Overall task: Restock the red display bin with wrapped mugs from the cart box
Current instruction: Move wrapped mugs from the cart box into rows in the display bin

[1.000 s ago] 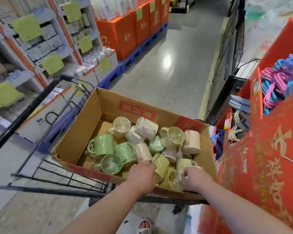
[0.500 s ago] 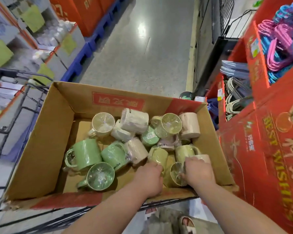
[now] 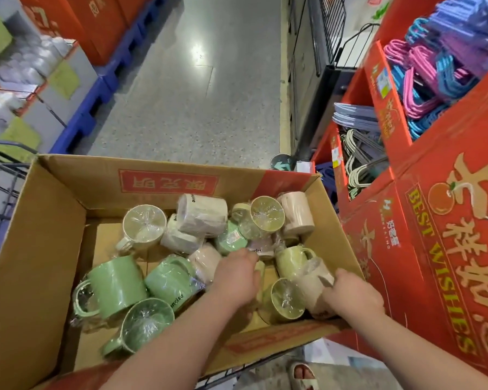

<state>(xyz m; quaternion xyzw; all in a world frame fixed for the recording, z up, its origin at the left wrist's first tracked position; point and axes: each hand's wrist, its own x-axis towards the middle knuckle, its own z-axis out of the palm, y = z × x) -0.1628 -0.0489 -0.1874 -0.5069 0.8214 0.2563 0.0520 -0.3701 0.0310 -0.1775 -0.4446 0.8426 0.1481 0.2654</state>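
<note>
Grip: the right hand point(image 3: 350, 295) is curled round a beige wrapped mug point(image 3: 312, 285) in the near right corner of the cart box point(image 3: 48, 220).
The mug's length runs far-left from the palm. The red display bin point(image 3: 440, 263) stands just right of the box, nearer this hand. The left hand point(image 3: 234, 280) lies over other mugs point(image 3: 169, 280), and I cannot tell its grip.

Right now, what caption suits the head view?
Left hand reaches among wrapped mugs in the cardboard box; right hand grips a beige mug.
</note>
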